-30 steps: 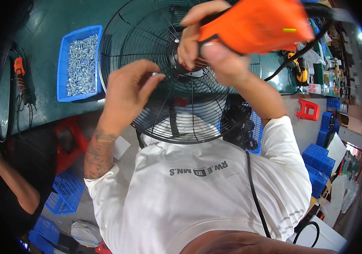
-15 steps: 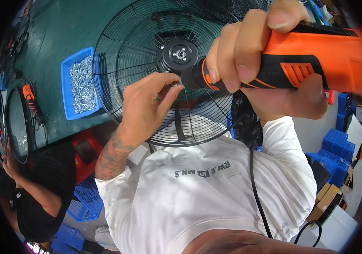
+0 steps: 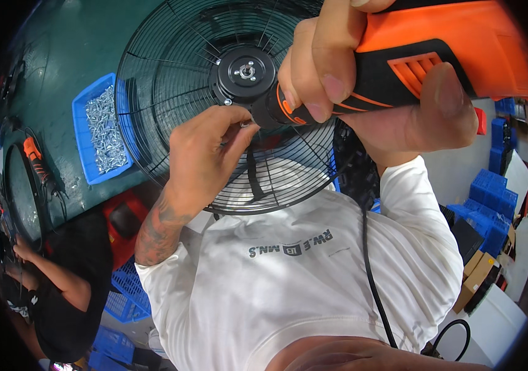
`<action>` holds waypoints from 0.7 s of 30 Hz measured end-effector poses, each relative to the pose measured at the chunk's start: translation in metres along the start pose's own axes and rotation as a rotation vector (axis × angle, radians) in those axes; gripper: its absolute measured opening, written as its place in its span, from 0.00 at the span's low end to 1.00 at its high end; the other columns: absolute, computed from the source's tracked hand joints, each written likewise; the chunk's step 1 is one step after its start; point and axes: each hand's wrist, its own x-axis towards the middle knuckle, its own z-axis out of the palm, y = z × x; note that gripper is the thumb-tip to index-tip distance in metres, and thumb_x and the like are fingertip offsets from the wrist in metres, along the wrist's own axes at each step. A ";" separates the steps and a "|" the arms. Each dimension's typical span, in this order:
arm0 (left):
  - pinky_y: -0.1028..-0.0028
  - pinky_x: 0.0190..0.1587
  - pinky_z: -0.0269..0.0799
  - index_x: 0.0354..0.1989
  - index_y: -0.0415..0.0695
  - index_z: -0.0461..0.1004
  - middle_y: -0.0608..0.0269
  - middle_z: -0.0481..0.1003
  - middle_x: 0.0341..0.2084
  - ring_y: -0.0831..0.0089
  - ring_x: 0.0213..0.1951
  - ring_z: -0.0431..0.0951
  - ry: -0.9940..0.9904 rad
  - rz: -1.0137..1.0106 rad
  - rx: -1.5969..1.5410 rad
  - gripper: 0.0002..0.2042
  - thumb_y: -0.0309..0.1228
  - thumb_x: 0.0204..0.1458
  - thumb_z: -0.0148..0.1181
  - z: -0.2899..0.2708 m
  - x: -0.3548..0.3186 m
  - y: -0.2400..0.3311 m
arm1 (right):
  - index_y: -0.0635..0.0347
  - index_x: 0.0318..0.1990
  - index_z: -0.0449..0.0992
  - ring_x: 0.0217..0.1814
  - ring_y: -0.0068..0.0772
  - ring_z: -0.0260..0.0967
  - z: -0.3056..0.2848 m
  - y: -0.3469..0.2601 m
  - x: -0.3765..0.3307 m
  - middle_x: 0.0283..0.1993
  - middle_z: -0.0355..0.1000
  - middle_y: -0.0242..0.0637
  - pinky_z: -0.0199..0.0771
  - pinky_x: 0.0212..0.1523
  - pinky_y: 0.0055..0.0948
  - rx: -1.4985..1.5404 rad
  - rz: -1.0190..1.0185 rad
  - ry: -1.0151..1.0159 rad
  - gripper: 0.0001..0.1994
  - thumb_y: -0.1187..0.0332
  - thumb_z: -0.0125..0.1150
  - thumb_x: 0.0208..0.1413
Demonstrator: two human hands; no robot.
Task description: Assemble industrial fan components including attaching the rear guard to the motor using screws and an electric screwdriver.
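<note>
My right hand wraps round an orange and black electric screwdriver, held slantwise over the fan guard with its nose toward my left hand. The thumb and forefinger of my left hand pinch a small silvery screw beside that nose; the fingers hide most of it. Below both hands is a round black wire fan guard. At its middle sits a black motor with a metal shaft and a few screw heads. The tool's tip covers the motor's near edge.
Left of the guard, a blue bin of loose screws stands on the green table. Another orange power tool lies farther left, near a co-worker's arm. A black cord hangs at my right; blue crates are stacked beyond.
The whole view has shifted, so guard, bin and screwdriver appear farther left. Both hands keep their grips, and the screwdriver's nose stays beside my left fingertips. The co-worker's arm has moved slightly.
</note>
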 end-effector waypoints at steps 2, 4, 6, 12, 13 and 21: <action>0.74 0.29 0.78 0.38 0.38 0.79 0.58 0.79 0.28 0.68 0.27 0.83 0.023 0.015 0.004 0.08 0.23 0.51 0.72 0.001 -0.001 -0.001 | 0.71 0.55 0.65 0.32 0.43 0.74 -0.002 0.001 -0.003 0.35 0.72 0.52 0.74 0.36 0.42 -0.022 -0.025 -0.016 0.35 0.53 0.76 0.54; 0.74 0.30 0.77 0.39 0.36 0.79 0.57 0.79 0.27 0.70 0.27 0.83 0.010 -0.005 -0.001 0.08 0.21 0.52 0.71 -0.001 -0.001 0.004 | 0.72 0.55 0.65 0.32 0.42 0.74 0.006 -0.003 0.004 0.35 0.72 0.52 0.74 0.35 0.41 0.019 0.011 0.041 0.34 0.53 0.76 0.55; 0.75 0.32 0.77 0.39 0.35 0.79 0.57 0.79 0.26 0.72 0.28 0.82 0.004 -0.028 -0.004 0.08 0.19 0.52 0.70 0.000 -0.002 0.003 | 0.72 0.55 0.65 0.32 0.42 0.74 0.014 -0.005 0.012 0.35 0.72 0.52 0.75 0.35 0.40 0.063 0.051 0.094 0.34 0.54 0.76 0.55; 0.71 0.39 0.78 0.50 0.36 0.77 0.54 0.81 0.34 0.65 0.36 0.84 -0.097 -0.109 0.059 0.24 0.28 0.44 0.79 -0.007 -0.004 0.004 | 0.72 0.55 0.65 0.34 0.44 0.76 -0.013 0.001 -0.010 0.34 0.73 0.51 0.78 0.36 0.40 -0.029 0.075 0.032 0.33 0.51 0.72 0.59; 0.68 0.46 0.77 0.56 0.37 0.74 0.52 0.81 0.41 0.62 0.44 0.82 0.002 0.005 0.195 0.31 0.31 0.42 0.81 -0.016 0.001 0.004 | 0.72 0.55 0.65 0.33 0.44 0.76 -0.014 -0.010 -0.011 0.33 0.73 0.51 0.78 0.36 0.40 -0.163 0.054 0.028 0.33 0.51 0.72 0.58; 0.62 0.63 0.67 0.62 0.35 0.72 0.48 0.75 0.58 0.56 0.60 0.75 0.457 -0.250 0.699 0.29 0.42 0.58 0.69 -0.084 -0.004 -0.063 | 0.64 0.55 0.63 0.28 0.37 0.74 -0.027 -0.018 -0.032 0.29 0.71 0.43 0.79 0.33 0.37 -0.607 0.126 0.335 0.30 0.55 0.73 0.57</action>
